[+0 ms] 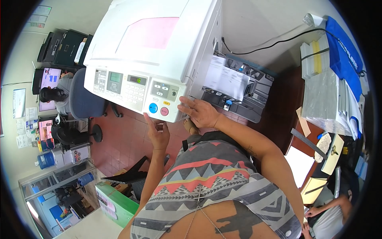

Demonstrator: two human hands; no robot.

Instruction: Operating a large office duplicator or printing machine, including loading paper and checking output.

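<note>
A white copier-like machine [151,59] stands in front of me, its control panel [137,89] facing my hands. On the panel are a lit green digit display [135,80], a small grey-green screen [115,77], a round blue button [153,108] and a round pink button [164,111]. My left hand [158,134] is at the panel's front edge, index finger stretched up just below the blue button. My right hand [201,112] rests at the machine's right front corner, fingers spread and holding nothing. Printed white sheets [227,79] lie in the tray [254,105] right of it.
Wrapped paper stacks [326,95] and a blue bag [342,49] sit on a brown table at right. A black cable [270,48] runs along the wall. A green box [115,203] is at lower left. One person sits at a computer at left; another is at lower right.
</note>
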